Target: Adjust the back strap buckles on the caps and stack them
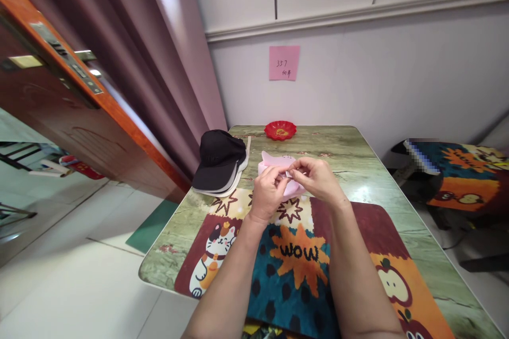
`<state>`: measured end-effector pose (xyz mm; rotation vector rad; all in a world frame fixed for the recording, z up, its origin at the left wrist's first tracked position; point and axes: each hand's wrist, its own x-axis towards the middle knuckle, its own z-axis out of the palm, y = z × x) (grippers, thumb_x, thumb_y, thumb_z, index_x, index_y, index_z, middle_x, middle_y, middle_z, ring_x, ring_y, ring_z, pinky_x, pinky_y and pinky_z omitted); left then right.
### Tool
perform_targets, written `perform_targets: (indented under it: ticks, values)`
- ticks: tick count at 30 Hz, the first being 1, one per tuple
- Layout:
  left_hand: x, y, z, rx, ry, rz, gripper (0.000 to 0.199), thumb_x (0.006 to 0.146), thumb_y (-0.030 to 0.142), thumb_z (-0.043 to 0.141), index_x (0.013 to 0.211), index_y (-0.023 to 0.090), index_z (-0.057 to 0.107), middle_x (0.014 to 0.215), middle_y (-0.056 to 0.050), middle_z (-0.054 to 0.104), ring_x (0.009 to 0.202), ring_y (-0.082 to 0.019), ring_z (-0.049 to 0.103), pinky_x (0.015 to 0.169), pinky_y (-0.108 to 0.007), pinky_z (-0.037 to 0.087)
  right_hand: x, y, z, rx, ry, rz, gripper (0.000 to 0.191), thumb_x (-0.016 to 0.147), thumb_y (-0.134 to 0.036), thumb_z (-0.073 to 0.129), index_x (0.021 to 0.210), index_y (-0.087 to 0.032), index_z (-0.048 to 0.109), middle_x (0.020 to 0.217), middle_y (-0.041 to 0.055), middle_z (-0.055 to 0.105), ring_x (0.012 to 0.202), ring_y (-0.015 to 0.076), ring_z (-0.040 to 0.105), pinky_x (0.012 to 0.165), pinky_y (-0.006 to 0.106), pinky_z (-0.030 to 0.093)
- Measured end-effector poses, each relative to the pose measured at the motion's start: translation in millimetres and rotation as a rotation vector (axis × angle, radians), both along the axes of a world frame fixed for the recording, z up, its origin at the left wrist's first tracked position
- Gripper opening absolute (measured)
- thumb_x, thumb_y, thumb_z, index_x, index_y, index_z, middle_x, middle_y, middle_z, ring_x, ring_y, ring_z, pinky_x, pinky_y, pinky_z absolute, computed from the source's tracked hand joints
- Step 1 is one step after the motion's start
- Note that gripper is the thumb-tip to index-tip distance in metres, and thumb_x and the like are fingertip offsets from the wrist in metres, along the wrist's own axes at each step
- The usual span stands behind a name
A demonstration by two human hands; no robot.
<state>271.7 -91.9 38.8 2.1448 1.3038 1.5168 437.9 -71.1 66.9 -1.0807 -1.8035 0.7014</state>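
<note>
Over the middle of the table, the fingertips of my left hand [270, 190] and my right hand [316, 177] meet in a pinch on a small white piece [288, 174], too small to name. Both hands are closed. Right behind and below them is a pale pink item [274, 159] with a pointed corner and a row of small dark dots. My hands cover much of it, and I cannot tell its kind. To the left of my left hand lies a stack of caps [218, 161], black on top, with grey and white brims under it.
A red scalloped dish [280, 130] stands at the back of the green wood-patterned table [167, 262]. A colourful mat [302, 275] lies under my forearms. A pink note [283, 63] is on the wall. On the left are a curtain [178, 63] and a door [79, 111].
</note>
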Motion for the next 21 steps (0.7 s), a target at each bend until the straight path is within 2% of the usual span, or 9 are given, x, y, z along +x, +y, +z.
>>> perform_targets:
  ticks: [8, 15, 21]
  values:
    - [1.6, -3.5, 3.2, -0.063, -0.098, 0.032, 0.021, 0.081, 0.011, 0.07, 0.099, 0.02, 0.076, 0.094, -0.004, 0.072, 0.072, -0.012, 0.063, 0.068, -0.024, 0.052, -2.2, 2.4, -2.1, 0.007, 0.002, 0.031, 0.015, 0.087, -0.03, 0.062, 0.079, -0.02, 0.07, 0.078, 0.0048, 0.074, 0.068, 0.0172, 0.067, 0.063, 0.027, 0.049]
    - [2.7, -7.2, 5.1, -0.143, -0.189, 0.033, 0.017, 0.08, 0.016, 0.074, 0.097, 0.02, 0.077, 0.091, -0.004, 0.075, 0.071, -0.013, 0.066, 0.068, -0.024, 0.055, -4.3, 0.8, -1.2, 0.068, -0.091, -0.003, 0.018, 0.088, -0.029, 0.061, 0.074, -0.02, 0.068, 0.073, 0.0033, 0.071, 0.065, 0.0156, 0.061, 0.062, 0.027, 0.043]
    - [4.1, -6.2, 1.0, -0.171, -0.211, 0.04, 0.016, 0.081, 0.016, 0.073, 0.096, 0.02, 0.077, 0.087, -0.004, 0.074, 0.067, -0.012, 0.065, 0.066, -0.023, 0.054, -1.9, -0.1, -1.1, -0.003, -0.082, 0.05, 0.02, 0.089, -0.032, 0.06, 0.075, -0.019, 0.067, 0.071, 0.0035, 0.071, 0.061, 0.0149, 0.061, 0.059, 0.025, 0.044]
